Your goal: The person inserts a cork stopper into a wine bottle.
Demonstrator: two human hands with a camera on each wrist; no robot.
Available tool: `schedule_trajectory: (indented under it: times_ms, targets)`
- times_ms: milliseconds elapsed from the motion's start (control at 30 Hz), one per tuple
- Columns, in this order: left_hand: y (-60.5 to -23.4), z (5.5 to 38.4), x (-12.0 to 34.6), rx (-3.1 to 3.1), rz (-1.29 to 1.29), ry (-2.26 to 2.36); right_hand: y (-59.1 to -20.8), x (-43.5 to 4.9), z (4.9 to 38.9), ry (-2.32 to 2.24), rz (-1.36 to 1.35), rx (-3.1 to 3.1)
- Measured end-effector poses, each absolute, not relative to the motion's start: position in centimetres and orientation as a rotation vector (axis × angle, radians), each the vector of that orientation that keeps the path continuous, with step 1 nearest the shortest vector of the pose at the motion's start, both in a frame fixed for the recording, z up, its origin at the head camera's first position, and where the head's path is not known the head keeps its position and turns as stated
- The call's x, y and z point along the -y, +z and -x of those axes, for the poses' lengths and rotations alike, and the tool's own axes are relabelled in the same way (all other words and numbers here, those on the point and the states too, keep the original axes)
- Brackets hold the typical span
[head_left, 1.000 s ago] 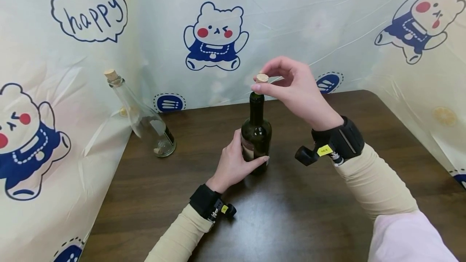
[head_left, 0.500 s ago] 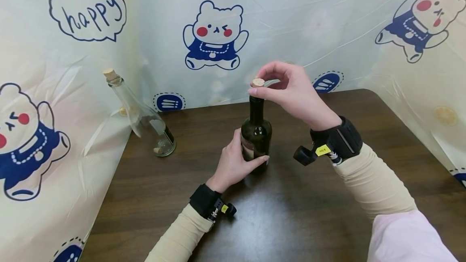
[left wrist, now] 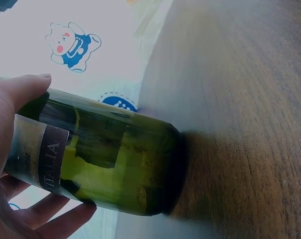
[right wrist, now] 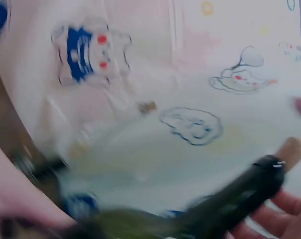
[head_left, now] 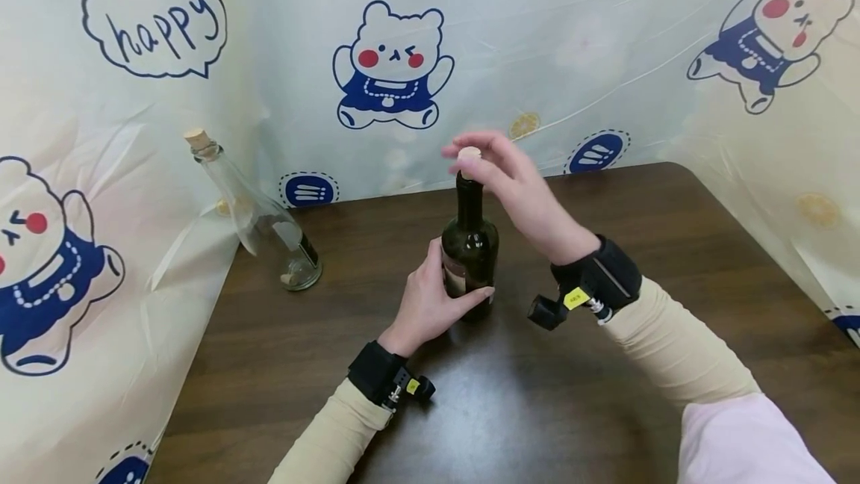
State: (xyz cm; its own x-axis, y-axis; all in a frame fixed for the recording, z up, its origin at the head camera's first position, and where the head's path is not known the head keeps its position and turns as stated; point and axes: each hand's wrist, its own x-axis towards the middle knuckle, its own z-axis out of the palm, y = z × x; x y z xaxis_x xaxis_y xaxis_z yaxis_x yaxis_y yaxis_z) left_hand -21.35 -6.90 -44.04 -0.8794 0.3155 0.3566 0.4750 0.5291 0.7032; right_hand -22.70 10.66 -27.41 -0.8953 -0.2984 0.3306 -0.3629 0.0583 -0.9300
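While your left hand (head_left: 430,303) grips the lower body of the dark green bottle (head_left: 469,245), the bottle stands upright mid-tabletop (head_left: 605,394). Left fingers (left wrist: 56,219) and thumb curl round the glass at the label, clear in the left wrist view. A cork (head_left: 468,154) sits in the bottle's mouth, top still proud of the rim. Contents: can't tell through the dark glass.

Second container: a clear glass bottle (head_left: 258,219) at far left, tilted, leaning against the printed plastic sheet (head_left: 591,58), base on the tabletop. It has its own cork (head_left: 198,140) in the mouth; a small pale piece lies at its bottom, too small to identify.

Count: two bottles, two corks, two hands, one camera strap per wrist.

Your right hand (head_left: 520,196) is above and just behind the dark bottle's neck, wrist lower right, forearm angled up from the tabletop edge. Right fingers (head_left: 470,144) are loosely spread around the cork and motion-blurred; whether they touch or pinch it, can't tell. The right wrist view is smeared too: bottle neck and cork visible, fingertips at the lower right, nothing firmer.
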Motion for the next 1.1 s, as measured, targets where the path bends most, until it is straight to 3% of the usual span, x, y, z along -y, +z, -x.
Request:
schedule_trajectory:
  times_ms: [200,1100]
  targets:
    - [-44.0,21.2,6.9,2.596,0.655,-1.276,-28.2,-9.9,22.7,2.381,-0.677,2.26]
    - [-44.1,21.3,6.9,2.594,0.659,-1.256,-28.5,-7.5,23.3,2.466,-0.605,2.021]
